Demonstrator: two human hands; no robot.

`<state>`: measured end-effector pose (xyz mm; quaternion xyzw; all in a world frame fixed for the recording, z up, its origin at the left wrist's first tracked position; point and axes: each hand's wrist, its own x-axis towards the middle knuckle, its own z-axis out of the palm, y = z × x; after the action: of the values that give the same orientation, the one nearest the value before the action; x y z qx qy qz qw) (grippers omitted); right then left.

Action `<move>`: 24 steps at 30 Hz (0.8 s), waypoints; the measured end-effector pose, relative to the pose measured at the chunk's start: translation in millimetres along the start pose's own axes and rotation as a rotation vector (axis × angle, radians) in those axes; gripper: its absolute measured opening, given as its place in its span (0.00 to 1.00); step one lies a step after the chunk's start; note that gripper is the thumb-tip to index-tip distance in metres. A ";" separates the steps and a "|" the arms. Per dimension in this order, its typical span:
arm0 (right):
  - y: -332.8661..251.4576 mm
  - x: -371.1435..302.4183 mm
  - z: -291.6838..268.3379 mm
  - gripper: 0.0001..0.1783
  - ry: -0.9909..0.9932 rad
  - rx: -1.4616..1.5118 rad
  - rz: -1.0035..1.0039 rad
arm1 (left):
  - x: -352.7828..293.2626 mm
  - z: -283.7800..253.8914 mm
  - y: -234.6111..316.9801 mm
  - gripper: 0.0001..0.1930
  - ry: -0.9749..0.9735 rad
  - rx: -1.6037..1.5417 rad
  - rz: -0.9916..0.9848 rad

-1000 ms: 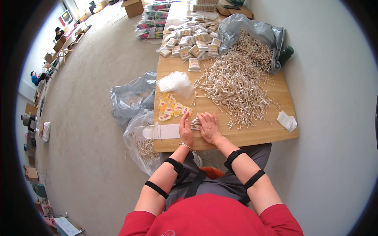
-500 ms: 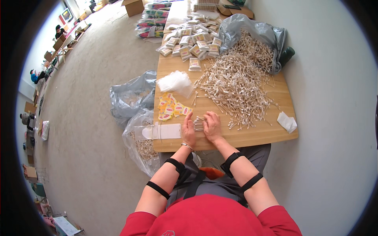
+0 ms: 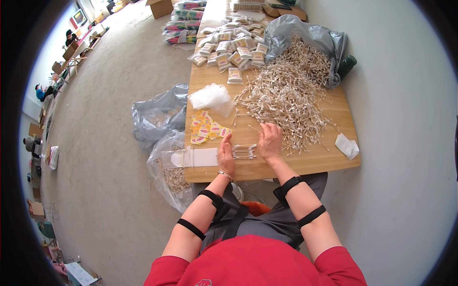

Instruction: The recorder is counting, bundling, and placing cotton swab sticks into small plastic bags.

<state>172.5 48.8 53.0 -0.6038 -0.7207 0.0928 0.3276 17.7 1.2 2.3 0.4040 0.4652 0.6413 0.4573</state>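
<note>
A small row of cotton swabs [image 3: 244,151] lies side by side near the table's front edge, between my two hands. My left hand [image 3: 225,155] stands on its edge along the row's left end, fingers stretched out and holding nothing. Just right of the row, my right hand [image 3: 270,141] has its fingers curled, with a single swab [image 3: 254,127] sticking out to the left at the fingertips. Beyond it spreads a large heap of loose swabs [image 3: 286,95], spilling from a grey plastic bag [image 3: 305,29].
Yellow and white labels [image 3: 205,129], clear plastic sleeves [image 3: 211,98] and a white card-like holder [image 3: 202,157] lie at the left. Filled swab packets [image 3: 229,47] pile up at the back. A crumpled white tissue [image 3: 347,146] sits at the right; plastic bags [image 3: 160,114] stand beside the table.
My right hand has moved right and away from the row, uncovering it, and a single swab now shows at its fingertips. My left hand stays at the row's left end.
</note>
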 end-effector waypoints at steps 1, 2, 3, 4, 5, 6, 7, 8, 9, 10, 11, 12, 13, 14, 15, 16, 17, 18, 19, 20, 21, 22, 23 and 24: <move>-0.5 1.2 -2.4 0.20 0.019 -0.090 -0.017 | -1.0 -1.0 -0.1 0.23 0.011 -0.039 -0.008; -4.5 -1.8 -2.1 0.20 0.018 -0.089 -0.018 | -1.5 -2.0 -0.3 0.23 0.022 -0.078 -0.017; -7.6 -10.1 -0.6 0.28 -0.067 -0.236 -0.121 | -1.2 -0.1 1.3 0.23 0.019 -0.081 -0.017; -10.7 -20.4 2.6 0.36 -0.154 -0.381 -0.224 | -1.6 1.2 2.6 0.23 0.026 -0.100 -0.053; -14.7 -32.6 6.2 0.36 -0.155 -0.383 -0.223 | -1.8 2.4 3.9 0.23 0.033 -0.118 -0.089; -22.4 -46.4 10.2 0.40 -0.298 -0.320 -0.257 | -1.6 0.3 1.8 0.23 0.036 -0.117 -0.087; -28.6 -56.0 13.5 0.44 -0.438 -0.255 -0.291 | -0.3 -2.1 -1.9 0.23 0.036 -0.157 -0.087; -32.7 -61.7 16.6 0.44 -0.438 -0.252 -0.294 | 0.6 -4.9 -5.3 0.23 0.036 -0.196 -0.087; -35.1 -67.4 18.4 0.45 -0.421 -0.293 -0.283 | -0.2 -3.8 -3.6 0.23 0.038 -0.195 -0.090; -36.0 -71.1 19.6 0.46 -0.404 -0.334 -0.273 | -0.9 -1.8 -2.0 0.23 0.041 -0.191 -0.090; -35.4 -73.4 20.1 0.46 -0.407 -0.333 -0.273 | -1.6 -0.7 0.0 0.24 0.043 -0.186 -0.091; -35.5 -73.4 18.6 0.46 -0.419 -0.336 -0.282 | -2.7 -1.0 0.6 0.24 0.044 -0.186 -0.089; -35.9 -73.2 17.4 0.45 -0.430 -0.340 -0.291 | -3.4 -1.5 1.3 0.23 0.044 -0.159 -0.080; -35.7 -68.3 18.2 0.45 -0.429 -0.340 -0.292 | -2.1 -1.6 2.0 0.23 0.044 -0.132 -0.070; -33.6 -60.3 20.4 0.44 -0.430 -0.360 -0.300 | -1.1 -0.6 2.3 0.23 0.038 -0.106 -0.062; -32.0 -55.9 21.2 0.43 -0.430 -0.380 -0.307 | -0.6 0.8 2.6 0.23 0.032 -0.081 -0.053; -30.8 -58.0 19.0 0.43 -0.426 -0.383 -0.303 | -0.2 3.1 2.7 0.23 0.026 -0.055 -0.044; -30.6 -62.5 18.7 0.42 -0.443 -0.379 -0.325 | -0.2 3.6 2.0 0.23 0.026 -0.027 -0.034; -30.7 -67.0 18.7 0.41 -0.459 -0.377 -0.346 | -1.0 2.8 1.7 0.23 0.026 0.001 -0.023; -31.6 -71.5 19.6 0.41 -0.457 -0.376 -0.348 | -1.4 -0.5 2.1 0.23 0.026 0.028 -0.013; -32.4 -77.9 17.8 0.41 -0.431 -0.359 -0.363 | -3.3 -2.1 3.2 0.23 0.028 0.054 -0.006; -32.3 -81.9 16.8 0.41 -0.406 -0.342 -0.379 | -2.4 -2.2 3.7 0.23 0.029 0.080 0.000; -31.4 -82.6 16.7 0.41 -0.408 -0.341 -0.380 | -1.5 -0.8 3.6 0.23 0.031 0.106 0.007; -31.0 -78.2 16.6 0.40 -0.400 -0.324 -0.370 | -0.6 0.7 4.1 0.23 0.025 0.105 0.010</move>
<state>142.0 -27.5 28.5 -0.4764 -0.8740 0.0323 0.0901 17.7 0.1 6.4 0.4216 0.5021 0.6231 0.4265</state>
